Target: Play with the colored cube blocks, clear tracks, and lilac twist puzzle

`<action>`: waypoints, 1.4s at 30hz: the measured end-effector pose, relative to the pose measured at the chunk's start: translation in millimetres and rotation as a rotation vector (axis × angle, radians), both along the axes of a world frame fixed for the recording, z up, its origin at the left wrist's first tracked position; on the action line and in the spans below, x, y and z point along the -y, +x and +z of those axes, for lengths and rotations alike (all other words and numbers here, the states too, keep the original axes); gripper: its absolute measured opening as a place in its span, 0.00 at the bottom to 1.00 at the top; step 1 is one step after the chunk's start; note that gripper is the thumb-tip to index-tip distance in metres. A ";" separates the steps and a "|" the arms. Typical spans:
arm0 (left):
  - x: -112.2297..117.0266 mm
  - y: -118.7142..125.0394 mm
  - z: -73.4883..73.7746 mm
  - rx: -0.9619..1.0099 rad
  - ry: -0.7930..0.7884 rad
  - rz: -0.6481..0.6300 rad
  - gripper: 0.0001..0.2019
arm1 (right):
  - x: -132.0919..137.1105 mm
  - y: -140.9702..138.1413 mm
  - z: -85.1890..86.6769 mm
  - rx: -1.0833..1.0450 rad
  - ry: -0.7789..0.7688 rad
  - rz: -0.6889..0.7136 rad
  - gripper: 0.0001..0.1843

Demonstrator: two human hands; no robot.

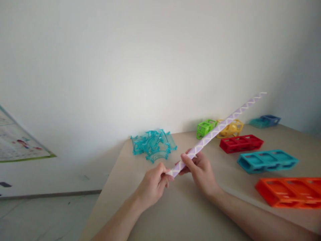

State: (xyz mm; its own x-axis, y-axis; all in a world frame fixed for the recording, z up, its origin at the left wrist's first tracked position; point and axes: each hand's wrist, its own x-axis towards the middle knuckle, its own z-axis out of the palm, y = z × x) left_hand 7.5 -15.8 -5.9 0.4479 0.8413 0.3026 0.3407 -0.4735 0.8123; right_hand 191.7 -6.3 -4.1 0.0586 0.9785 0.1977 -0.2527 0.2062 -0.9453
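A long, straight snake puzzle [210,135] in pale purple with white zigzag edges slants up to the right above the table. My left hand [152,184] pinches its near, lower end between thumb and fingers. A short way further along, my right hand [200,172] is closed round the snake puzzle, thumb on top and the fingers partly hidden behind it. The far end sticks out free in the air. Behind my hands lies a pile of clear turquoise plastic track pieces [154,145].
On the right of the beige table [160,221] lie a red frame block [241,144], a teal one [268,161] and an orange one [291,192]. Green [206,129], yellow [233,128] and blue [271,119] pieces stand near the white wall [160,67]. A poster [20,140] hangs left.
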 end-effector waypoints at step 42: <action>-4.9 -5.9 -1.5 -0.197 0.661 -0.016 0.05 | -2.3 -5.7 -1.5 -0.112 -0.151 0.082 0.21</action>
State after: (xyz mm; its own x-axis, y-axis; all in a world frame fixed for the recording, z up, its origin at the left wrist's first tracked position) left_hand 1.6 -10.9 -7.4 0.5580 0.5009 0.6617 0.4414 -0.8543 0.2744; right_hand 186.0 -4.0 -5.6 -0.0089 0.9989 0.0452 -0.3683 0.0388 -0.9289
